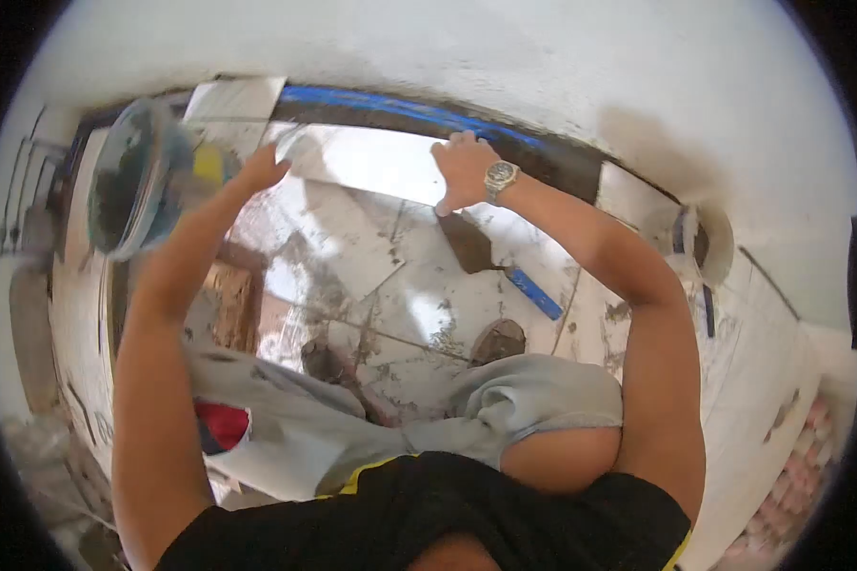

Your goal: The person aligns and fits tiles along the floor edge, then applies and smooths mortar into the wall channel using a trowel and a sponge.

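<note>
A glossy white rectangular tile (pixel 371 160) lies crosswise in front of me near the foot of the wall. My left hand (pixel 265 169) is at its left end, fingers bent over the edge and partly blurred. At the opposite end, my right hand (pixel 465 171), with a watch on the wrist, grips the tile with fingers at the far edge and thumb side nearer me. Just below the right hand, a pointing trowel (pixel 468 246) with a blue handle rests on the dirty floor tiles.
A bucket (pixel 124 186) stands tilted-looking at the left, beside my left forearm. Blue strips (pixel 390 103) run along a dark gap at the wall base. A broken brown patch (pixel 233 300) shows at the left. A round pale container (pixel 705 243) is at the right.
</note>
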A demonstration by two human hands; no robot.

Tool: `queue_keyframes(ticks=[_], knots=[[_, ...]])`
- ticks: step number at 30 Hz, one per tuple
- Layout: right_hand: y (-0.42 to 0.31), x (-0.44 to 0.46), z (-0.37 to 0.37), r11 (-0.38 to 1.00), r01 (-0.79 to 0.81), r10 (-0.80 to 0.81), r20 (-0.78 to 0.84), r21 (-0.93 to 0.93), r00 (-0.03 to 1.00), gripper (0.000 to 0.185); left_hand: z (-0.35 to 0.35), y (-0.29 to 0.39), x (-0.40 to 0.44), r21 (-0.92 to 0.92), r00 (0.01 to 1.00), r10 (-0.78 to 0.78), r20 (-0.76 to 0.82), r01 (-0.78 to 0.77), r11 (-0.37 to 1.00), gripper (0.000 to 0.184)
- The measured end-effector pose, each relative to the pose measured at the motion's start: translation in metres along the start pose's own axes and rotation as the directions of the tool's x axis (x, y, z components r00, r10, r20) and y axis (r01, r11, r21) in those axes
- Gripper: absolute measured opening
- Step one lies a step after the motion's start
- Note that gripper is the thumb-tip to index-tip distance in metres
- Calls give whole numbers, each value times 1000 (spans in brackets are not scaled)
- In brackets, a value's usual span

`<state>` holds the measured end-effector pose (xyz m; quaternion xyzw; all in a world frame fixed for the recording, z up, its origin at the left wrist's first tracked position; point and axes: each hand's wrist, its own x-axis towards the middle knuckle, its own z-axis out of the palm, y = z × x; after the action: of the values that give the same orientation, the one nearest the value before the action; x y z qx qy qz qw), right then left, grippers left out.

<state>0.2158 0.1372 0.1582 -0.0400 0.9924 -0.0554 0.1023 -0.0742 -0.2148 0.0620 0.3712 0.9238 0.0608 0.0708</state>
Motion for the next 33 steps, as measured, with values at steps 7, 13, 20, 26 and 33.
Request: queue_keyframes(ticks=[7, 13, 20, 26, 33], knots=[[79, -39, 19, 998, 12, -10, -35, 68, 999, 74, 43, 82, 48, -36, 954, -179, 242, 193, 981, 58], [123, -73, 66, 992, -41, 39, 14, 119, 999, 73, 43, 150, 56, -355, 846, -243, 475, 437, 826, 48], [125, -102, 113, 971, -91, 124, -136, 223, 983, 77, 64, 159, 51, -278, 964, -217, 152, 253, 927, 54], [101, -138, 137, 683, -463, 654, -190, 565, 733, 56, 87, 135, 57, -390, 946, -244, 212, 310, 867, 43], [108, -128, 172, 364, -645, 867, 8, 672, 498, 30, 67, 160, 59, -645, 866, -250, 434, 492, 584, 30]])
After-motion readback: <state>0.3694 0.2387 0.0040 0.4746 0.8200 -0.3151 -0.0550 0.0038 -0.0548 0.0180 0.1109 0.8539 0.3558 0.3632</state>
